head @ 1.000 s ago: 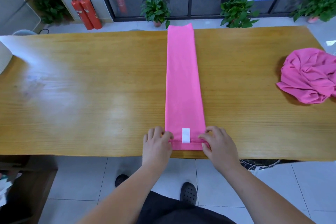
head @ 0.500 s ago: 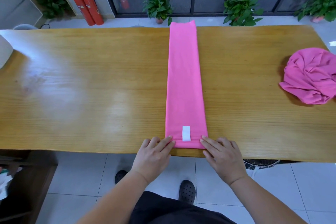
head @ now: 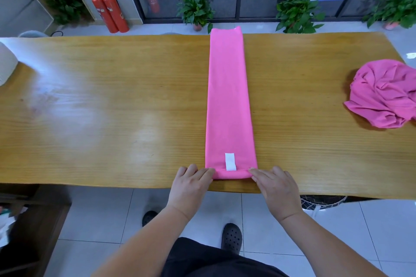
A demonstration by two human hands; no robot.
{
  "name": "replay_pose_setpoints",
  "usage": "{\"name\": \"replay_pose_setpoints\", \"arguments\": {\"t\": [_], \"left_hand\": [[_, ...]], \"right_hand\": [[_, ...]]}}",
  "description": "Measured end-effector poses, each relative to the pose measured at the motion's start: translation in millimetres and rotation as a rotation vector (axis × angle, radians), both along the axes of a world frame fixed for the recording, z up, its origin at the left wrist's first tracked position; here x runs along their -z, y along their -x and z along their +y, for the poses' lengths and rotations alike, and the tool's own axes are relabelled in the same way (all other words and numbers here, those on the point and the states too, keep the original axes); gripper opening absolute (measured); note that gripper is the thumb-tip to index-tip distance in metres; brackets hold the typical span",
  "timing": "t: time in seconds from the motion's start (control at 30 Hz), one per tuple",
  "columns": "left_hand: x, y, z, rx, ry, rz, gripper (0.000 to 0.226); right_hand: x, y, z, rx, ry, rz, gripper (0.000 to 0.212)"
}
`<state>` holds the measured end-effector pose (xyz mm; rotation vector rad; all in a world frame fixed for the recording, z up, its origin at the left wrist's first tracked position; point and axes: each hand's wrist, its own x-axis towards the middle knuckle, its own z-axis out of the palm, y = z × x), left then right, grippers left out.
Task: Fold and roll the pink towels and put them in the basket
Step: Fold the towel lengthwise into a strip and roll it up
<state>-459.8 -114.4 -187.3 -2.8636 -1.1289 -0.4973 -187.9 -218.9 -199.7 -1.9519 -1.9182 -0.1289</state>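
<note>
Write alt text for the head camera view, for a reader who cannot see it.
The left hand and right hand press fingertips on the small roll at the near end of a long folded pink towel lying across a wooden table. A white label sits just beyond the roll; a crumpled pink towel lies at the table's right end.

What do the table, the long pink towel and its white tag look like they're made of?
Table: wood or wood veneer with a glossy varnish, going by the grain lines and window glare.
Towel: soft matte cloth, possibly microfibre; it lies limp and its near end is curled into a small roll.
Tag: white fabric or paper label, too small to tell which.
</note>
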Motion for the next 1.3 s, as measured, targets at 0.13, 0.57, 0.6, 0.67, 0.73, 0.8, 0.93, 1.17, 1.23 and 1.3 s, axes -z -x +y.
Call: {"name": "replay_pose_setpoints", "arguments": {"t": [0.13,0.57,0.6,0.67,0.73,0.8,0.93,1.17,1.23,1.3], "left_hand": [[-3,-5,-4,-0.105,0.117,-0.073,0.017],[-19,-37,-6,-0.43,0.408,0.034,0.006],[-18,-39,-5,-0.404,0.349,0.086,0.011],[-18,-37,-1,-0.385,0.245,0.16,0.013],[-21,-34,6,-0.358,0.177,0.186,0.015],[-24,-32,8,-0.236,0.136,0.188,0.036],[-15,-19,5,0.04,0.038,0.16,0.039],[-2,15,-7,0.065,0.14,0.042,0.044],[-3,13,-6,0.019,0.171,0.04,0.045],[-4,4,-4,-0.05,0.2,0.003,0.039]], "right_hand": [[-10,4,1,0.046,0.08,0.114,0.024],[-32,15,30,0.213,0.409,0.133,0.013],[-28,15,31,0.187,0.391,0.046,0.014],[-19,12,30,0.174,0.366,-0.078,0.019],[-13,6,28,0.19,0.27,-0.086,0.021],[-13,5,26,0.122,0.161,-0.106,0.016],[-10,3,16,-0.078,0.07,-0.151,0.042],[-3,-6,-9,-0.135,0.09,-0.084,0.039],[-3,-6,-2,-0.117,0.097,-0.083,0.037],[-2,-6,1,-0.09,0.074,-0.078,0.033]]}}
